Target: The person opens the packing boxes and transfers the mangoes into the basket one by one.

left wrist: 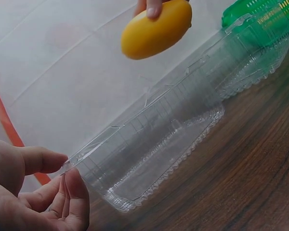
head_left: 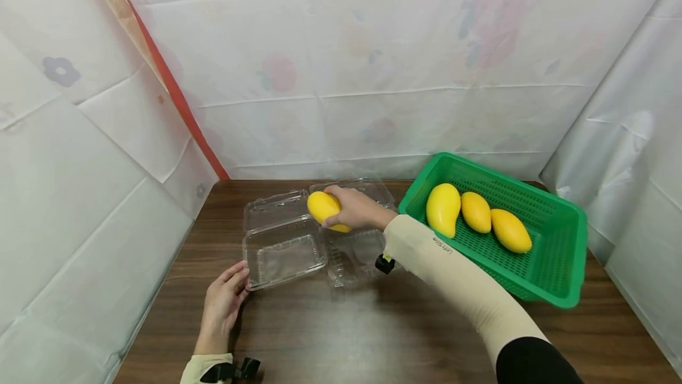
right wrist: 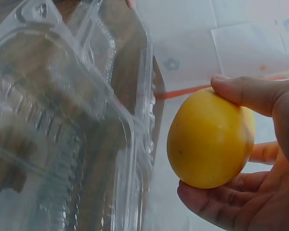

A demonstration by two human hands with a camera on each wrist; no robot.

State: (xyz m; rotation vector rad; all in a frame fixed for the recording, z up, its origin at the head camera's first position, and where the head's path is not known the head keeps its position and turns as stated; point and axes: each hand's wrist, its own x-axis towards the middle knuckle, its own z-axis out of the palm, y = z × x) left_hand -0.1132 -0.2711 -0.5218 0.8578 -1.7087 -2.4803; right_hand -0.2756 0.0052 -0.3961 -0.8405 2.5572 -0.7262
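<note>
A yellow mango (head_left: 322,206) is held in my right hand (head_left: 358,209), thumb on one side and fingers round the other, above the open clear plastic containers. In the right wrist view the mango (right wrist: 209,139) is clear of any surface. My left hand (head_left: 224,301) pinches the near left corner of the left clamshell container (head_left: 285,257) between thumb and fingers, as the left wrist view also shows. That container stands with its lid (head_left: 277,211) folded back. A second clear clamshell container (head_left: 357,254) lies beside it, partly hidden by my right hand and arm.
To the right a green basket (head_left: 559,254) holds three more mangoes, among them a larger mango (head_left: 443,209) at its left end. Brown wooden tabletop (head_left: 341,336) lies in front of the containers. White patterned sheeting (head_left: 373,76) stands behind and at both sides.
</note>
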